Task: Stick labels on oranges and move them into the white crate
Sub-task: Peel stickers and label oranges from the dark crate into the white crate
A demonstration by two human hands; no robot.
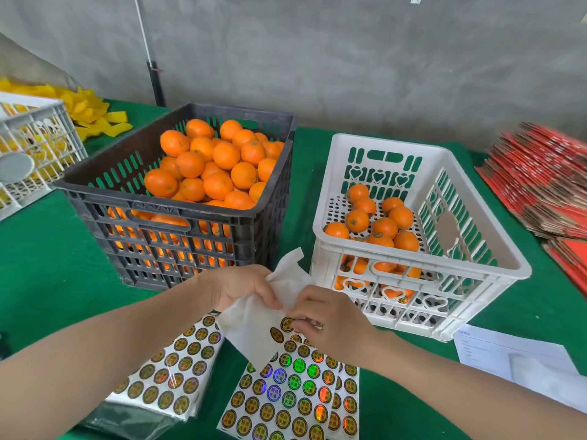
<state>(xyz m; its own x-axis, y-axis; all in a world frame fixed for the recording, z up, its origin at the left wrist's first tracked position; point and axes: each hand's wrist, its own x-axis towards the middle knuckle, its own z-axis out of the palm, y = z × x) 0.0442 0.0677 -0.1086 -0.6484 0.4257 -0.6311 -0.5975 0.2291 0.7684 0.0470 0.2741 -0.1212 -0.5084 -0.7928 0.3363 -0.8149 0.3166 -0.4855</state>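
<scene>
A black crate (pixel 95 198) full of oranges (pixel 209 163) stands on the left of the green table. To its right is the white crate (pixel 422 281) with several oranges (pixel 378 227) at its bottom. In front of the crates my left hand (pixel 238 287) grips a nearly bare white backing sheet (pixel 254 331) lifted off the table. My right hand (pixel 330 322) pinches at a round gold label (pixel 286 323) on that sheet. Full sheets of holographic labels (pixel 286 398) lie flat below my hands.
Another stack of label sheets (pixel 171 373) lies at the lower left. A second white crate (pixel 35 147) and yellow strips (pixel 92 112) are at the far left. Red flat cartons (pixel 540 182) are piled on the right. A white paper (pixel 514 357) lies at the lower right.
</scene>
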